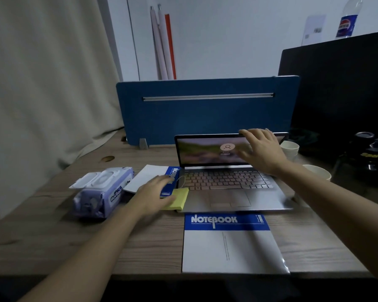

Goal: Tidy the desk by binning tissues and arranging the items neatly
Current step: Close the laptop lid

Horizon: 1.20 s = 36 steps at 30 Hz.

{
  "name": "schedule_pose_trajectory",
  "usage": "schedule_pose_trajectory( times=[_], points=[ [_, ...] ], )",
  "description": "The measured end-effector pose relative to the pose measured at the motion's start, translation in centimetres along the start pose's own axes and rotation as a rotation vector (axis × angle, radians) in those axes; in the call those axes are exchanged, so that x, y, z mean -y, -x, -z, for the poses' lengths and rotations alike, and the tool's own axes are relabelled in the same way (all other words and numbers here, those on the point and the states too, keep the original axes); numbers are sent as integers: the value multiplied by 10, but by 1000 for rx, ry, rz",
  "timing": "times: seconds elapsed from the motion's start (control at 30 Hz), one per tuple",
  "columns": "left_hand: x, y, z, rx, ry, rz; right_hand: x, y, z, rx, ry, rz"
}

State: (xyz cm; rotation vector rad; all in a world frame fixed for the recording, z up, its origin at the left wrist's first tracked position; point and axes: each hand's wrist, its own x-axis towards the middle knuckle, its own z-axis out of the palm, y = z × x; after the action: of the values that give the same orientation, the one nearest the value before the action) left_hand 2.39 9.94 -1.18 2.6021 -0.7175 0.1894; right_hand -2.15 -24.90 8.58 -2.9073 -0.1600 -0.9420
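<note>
Arranging is judged barely begun: the laptop point(225, 171) lid is gripped at its top edge by the right hand point(260, 149), the yellow sticky pad point(179, 199) is pressed under the flat left hand point(155, 192), notebooks lie scattered, and no tissues are seen on the bench point(140, 247).

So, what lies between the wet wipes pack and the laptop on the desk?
In the head view, a second notebook lies between the wet wipes pack and the laptop, with a yellow sticky note pad at its near end. The left hand rests on both.
</note>
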Motion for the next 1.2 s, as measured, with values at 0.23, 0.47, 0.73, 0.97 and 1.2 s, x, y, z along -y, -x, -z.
schedule_pose_trajectory(
  times=[0.23,0.47,0.73,0.97,1.2],
  points=[
    [15,9,-11,117,-171,2,-2,-2,-9,-36,-1,-10],
    [32,0,-20,81,-184,-9,-6,-3,-15,-92,-1,-5],
    [53,-32,-29,30,-237,119,-8,-3,-16,-92,10,3],
    [71,-58,-31,14,-272,209,-11,-1,-18,-90,38,23],
    [75,-78,-28,47,-330,253,-10,-1,-21,-115,26,24]
  ],
)
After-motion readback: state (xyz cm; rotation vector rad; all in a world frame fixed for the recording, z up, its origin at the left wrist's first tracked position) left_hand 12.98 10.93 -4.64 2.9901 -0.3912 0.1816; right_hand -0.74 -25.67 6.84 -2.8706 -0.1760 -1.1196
